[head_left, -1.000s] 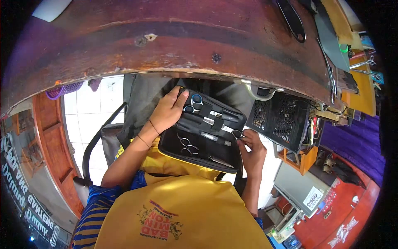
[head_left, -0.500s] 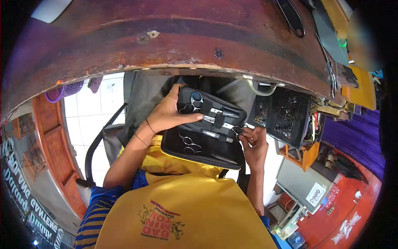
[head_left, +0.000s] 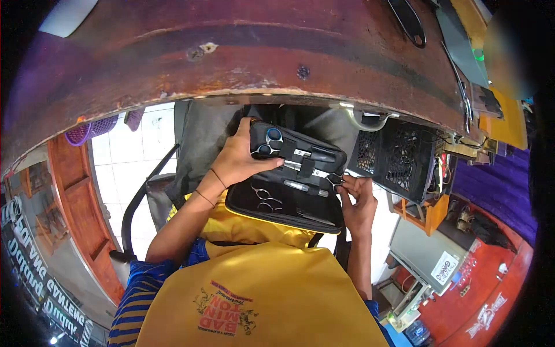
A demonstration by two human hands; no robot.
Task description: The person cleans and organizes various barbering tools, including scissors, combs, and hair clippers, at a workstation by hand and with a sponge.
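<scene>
Tool case (head_left: 289, 202) lies open; left hand (head_left: 240, 159) grasps its upper flap, right hand (head_left: 357, 199) pinches a strapped tool (head_left: 333, 180), none yet withdrawn.

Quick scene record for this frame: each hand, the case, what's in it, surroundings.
left hand: grips the upper flap of the open black scissor case, thumb laid across the tools
right hand: fingers at the case's right edge, by a scissor ring; grip unclear
case contents: blue-ringed scissors strapped in upper half; silver scissors in lower half
above: worn wooden tabletop
right of case: black mesh basket
below: yellow printed garment
</scene>
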